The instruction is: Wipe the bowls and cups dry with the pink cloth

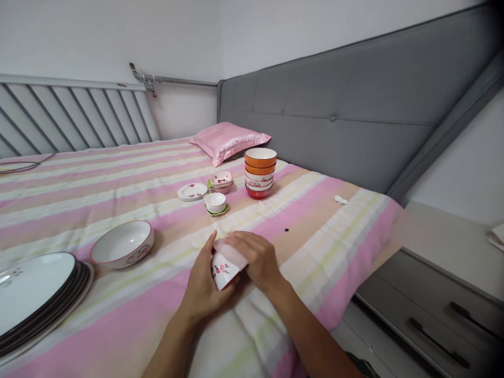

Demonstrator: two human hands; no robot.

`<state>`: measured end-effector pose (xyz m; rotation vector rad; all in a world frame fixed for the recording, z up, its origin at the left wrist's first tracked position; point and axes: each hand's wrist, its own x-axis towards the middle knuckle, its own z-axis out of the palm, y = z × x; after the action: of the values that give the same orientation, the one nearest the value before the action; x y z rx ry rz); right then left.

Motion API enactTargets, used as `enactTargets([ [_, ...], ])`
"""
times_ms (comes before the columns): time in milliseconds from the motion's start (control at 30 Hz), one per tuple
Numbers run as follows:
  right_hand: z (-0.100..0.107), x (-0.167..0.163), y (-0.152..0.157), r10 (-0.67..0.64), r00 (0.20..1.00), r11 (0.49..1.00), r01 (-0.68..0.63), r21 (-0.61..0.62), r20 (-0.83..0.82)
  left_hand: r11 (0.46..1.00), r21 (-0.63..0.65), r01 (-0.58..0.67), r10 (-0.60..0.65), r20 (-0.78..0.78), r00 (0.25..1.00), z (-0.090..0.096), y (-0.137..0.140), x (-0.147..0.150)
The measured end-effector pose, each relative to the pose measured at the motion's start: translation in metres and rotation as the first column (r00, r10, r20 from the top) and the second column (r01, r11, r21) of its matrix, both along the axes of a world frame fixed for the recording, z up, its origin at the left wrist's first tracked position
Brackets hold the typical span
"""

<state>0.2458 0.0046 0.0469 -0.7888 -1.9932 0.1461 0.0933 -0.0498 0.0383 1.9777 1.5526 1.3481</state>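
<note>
My left hand (203, 287) is wrapped round a small white flower-patterned bowl (224, 271), which is tilted, with a dark red edge. My right hand (258, 257) presses a pale pinkish-white cloth (232, 252) against the bowl's upper side. The fingertips of both hands are partly hidden. Beyond them, a stack of small white dishes (216, 201) rests on a green leaf-shaped dish (218, 211). Behind it are pink square bowls (221, 178) and a pile of small white plates (192, 191). A tall stack of orange, white and red bowls (260, 170) stands to the right.
A wide red-rimmed bowl (123, 244) and a stack of large dark-edged plates (35, 289) lie at left on the striped bedspread (129, 320). Farther back is a pink pillow (230, 140) by the grey headboard (331, 100). A drawer cabinet (437, 310) stands beyond the bed's right edge.
</note>
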Motion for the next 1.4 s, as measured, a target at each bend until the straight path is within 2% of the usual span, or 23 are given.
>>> enactTargets([
  [100, 0.000, -0.007, -0.004, 0.008, 0.999, 1.000, -0.009, 0.026, 0.037, 0.996, -0.024, 0.084, -0.086, -0.060, 0.994, 0.005, -0.001, -0.003],
  [200, -0.003, -0.011, -0.005, 0.032, 0.999, 0.999, -0.032, 0.001, -0.007, 0.996, -0.034, 0.081, -0.082, -0.024, 0.996, 0.007, -0.002, -0.004],
  [367, -0.005, -0.008, -0.001, 0.081, 0.983, 0.983, -0.107, -0.150, -0.164, 0.997, -0.070, 0.030, -0.029, 0.013, 0.999, 0.007, -0.002, 0.000],
  [500, -0.010, -0.005, 0.005, 0.102, 0.951, 0.930, -0.195, -0.310, -0.292, 0.998, -0.065, 0.002, -0.001, 0.011, 1.000, 0.006, -0.001, 0.001],
  [633, -0.024, -0.003, 0.012, 0.088, 0.923, 0.865, -0.257, -0.432, -0.374, 0.998, -0.055, 0.012, -0.011, 0.018, 1.000, 0.006, -0.001, 0.000],
  [800, -0.038, -0.001, 0.017, 0.019, 0.941, 0.831, -0.203, -0.518, -0.338, 0.999, -0.033, -0.004, 0.006, 0.062, 0.998, 0.008, -0.004, 0.000],
  [967, -0.037, 0.002, 0.019, 0.018, 0.959, 0.819, -0.176, -0.546, -0.281, 0.995, 0.042, -0.087, 0.084, 0.058, 0.995, 0.007, -0.004, -0.003],
  [1133, -0.035, 0.011, 0.025, -0.054, 0.940, 0.724, -0.195, -0.661, -0.337, 0.968, 0.111, -0.224, 0.207, 0.141, 0.968, 0.004, 0.001, -0.015],
  [1267, -0.038, 0.023, 0.037, -0.231, 0.853, 0.704, -0.186, -0.685, -0.468, 0.896, 0.193, -0.399, 0.364, 0.191, 0.911, 0.004, 0.005, -0.028],
  [1333, -0.038, 0.029, 0.045, -0.346, 0.749, 0.696, -0.199, -0.690, -0.565, 0.856, 0.228, -0.464, 0.429, 0.187, 0.884, 0.005, 0.006, -0.032],
  [1400, -0.034, 0.038, 0.052, -0.437, 0.601, 0.708, -0.228, -0.668, -0.669, 0.821, 0.238, -0.520, 0.491, 0.171, 0.854, 0.006, 0.006, -0.036],
])
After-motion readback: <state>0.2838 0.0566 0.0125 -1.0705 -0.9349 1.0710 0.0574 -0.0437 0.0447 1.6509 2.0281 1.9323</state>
